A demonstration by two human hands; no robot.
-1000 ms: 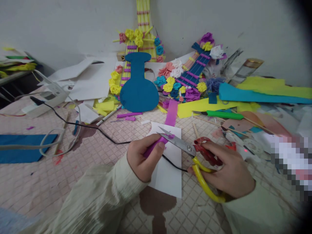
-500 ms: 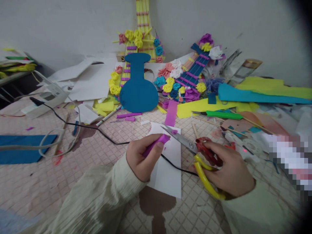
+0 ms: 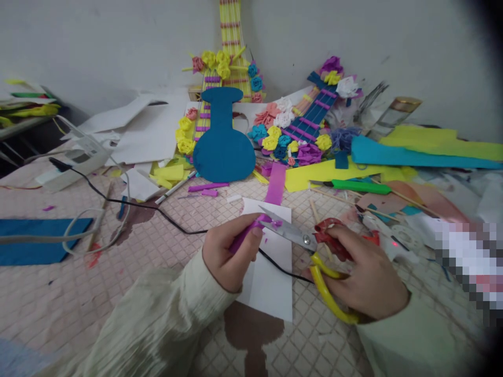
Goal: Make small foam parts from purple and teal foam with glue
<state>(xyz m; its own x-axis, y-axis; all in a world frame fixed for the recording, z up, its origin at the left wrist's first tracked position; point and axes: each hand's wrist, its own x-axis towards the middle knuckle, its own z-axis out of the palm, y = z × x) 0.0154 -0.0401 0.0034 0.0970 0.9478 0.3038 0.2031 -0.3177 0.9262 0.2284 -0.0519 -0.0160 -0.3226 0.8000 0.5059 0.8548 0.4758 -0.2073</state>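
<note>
My left hand [image 3: 231, 254] is closed round a folded purple crepe paper strip [image 3: 244, 236], pinching it between thumb and forefinger. My right hand [image 3: 367, 267] holds scissors [image 3: 307, 241] with one red and one yellow handle. Their blades are at the strip's end, just beyond my left thumb, with small purple bits around them. Beneath both lies a white sheet of paper [image 3: 275, 288] with a purple scrap on it. A flat purple strip [image 3: 276, 183] extends behind the sheet.
A blue guitar-shaped cutout [image 3: 223, 154] stands at the back beside flower-decorated paper instruments [image 3: 310, 123]. A green-handled craft knife [image 3: 359, 185] lies at right on yellow paper. A black cable [image 3: 161, 209] crosses the table under my left hand. A white power strip [image 3: 74, 167] sits left.
The scissors have moved slightly left and down, and their blades have come onto the end of the purple strip. My left hand has stayed almost still.
</note>
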